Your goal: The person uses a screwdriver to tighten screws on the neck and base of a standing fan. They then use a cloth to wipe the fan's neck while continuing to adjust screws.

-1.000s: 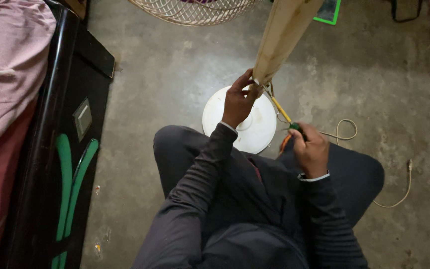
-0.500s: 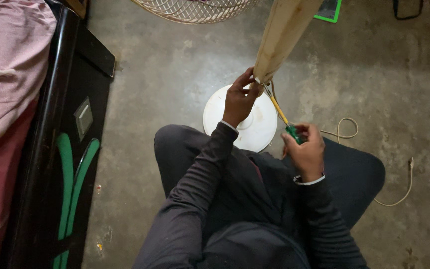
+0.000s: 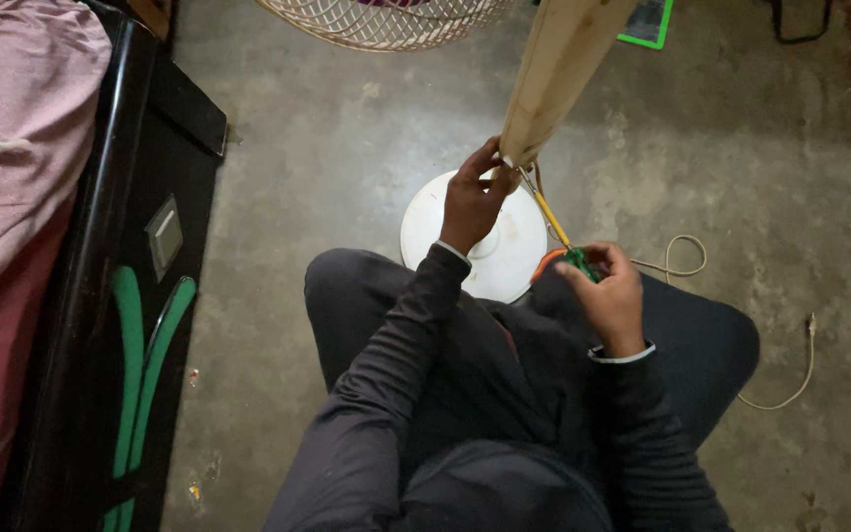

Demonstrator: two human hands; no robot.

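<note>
While left hand (image 3: 472, 202) grips fan pole (image 3: 558, 74) bottom, right hand (image 3: 608, 294) grips screwdriver (image 3: 558, 232), tip poking pole end. Screw-turning step; next needs steady twist.

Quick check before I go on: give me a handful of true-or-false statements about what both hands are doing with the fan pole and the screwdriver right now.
1. The left hand grips the lower end of the cream pole. True.
2. The right hand is empty. False: it holds a screwdriver with a green handle and yellow shaft.
3. The screwdriver tip points up toward the pole's bottom end. True.
4. The round white base rests on the person's lap. False: it lies on the concrete floor in front of the knees.
5. A wire fan guard lies at the top edge. True.
</note>
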